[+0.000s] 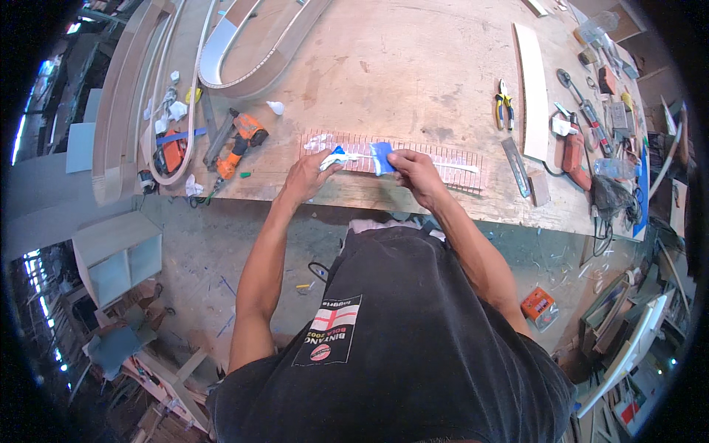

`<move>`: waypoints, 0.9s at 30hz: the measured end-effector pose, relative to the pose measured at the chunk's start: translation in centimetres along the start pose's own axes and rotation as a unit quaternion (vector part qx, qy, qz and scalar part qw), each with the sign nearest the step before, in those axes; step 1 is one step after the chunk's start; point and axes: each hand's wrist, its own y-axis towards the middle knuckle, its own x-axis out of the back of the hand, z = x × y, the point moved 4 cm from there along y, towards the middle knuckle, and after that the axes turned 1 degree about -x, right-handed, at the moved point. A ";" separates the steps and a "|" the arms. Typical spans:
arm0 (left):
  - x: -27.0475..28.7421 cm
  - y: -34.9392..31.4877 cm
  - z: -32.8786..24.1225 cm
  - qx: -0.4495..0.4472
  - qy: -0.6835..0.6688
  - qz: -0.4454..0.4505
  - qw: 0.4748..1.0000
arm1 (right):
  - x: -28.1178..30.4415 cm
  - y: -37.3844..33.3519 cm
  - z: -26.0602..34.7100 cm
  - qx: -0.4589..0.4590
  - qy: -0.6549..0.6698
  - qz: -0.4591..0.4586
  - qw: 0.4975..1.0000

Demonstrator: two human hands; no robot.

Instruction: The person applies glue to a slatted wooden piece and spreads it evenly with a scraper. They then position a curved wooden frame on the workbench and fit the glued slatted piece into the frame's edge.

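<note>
While the pale wooden surface (384, 74) spreads out ahead of me, a big U-shaped band (247, 87) rests on it at ten o'clock from my hands. Between my hands and beneath them, near the close edge, lies the slotted strip (443, 156), running from nine o'clock to just past three. I'd judge the work on it only partway along: a thin white line (458, 167) reaches toward its three o'clock end and a loose white patch (317, 142) sits near the nine o'clock end, yet plenty of slots look bare and the white isn't even. As for its looks, it is flat, long and narrow, pinkish brown, cut crosswise by close dark slots. An orange drill (244, 136) lies at nine o'clock. At the strip's middle, my right hand (417, 173) has its fingers pinched on the edge of a flat blue piece (382, 159). Toward nine o'clock, my left hand (304, 177) has its fingers closed on a smaller blue-and-white bit (338, 156); what kind of thing it is, I can't tell.
</note>
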 end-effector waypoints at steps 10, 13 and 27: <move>3.8 2.1 -1.9 -0.069 -0.163 -0.058 0.982 | 1.6 3.1 -0.1 0.168 -0.260 -0.168 0.936; 5.0 5.5 0.4 -0.032 -0.252 -0.119 0.960 | 6.2 -0.4 0.3 0.175 -0.218 -0.256 0.925; -2.0 18.9 3.4 -0.098 0.156 -0.093 0.979 | 13.5 -10.5 2.6 0.283 -0.565 -0.433 0.643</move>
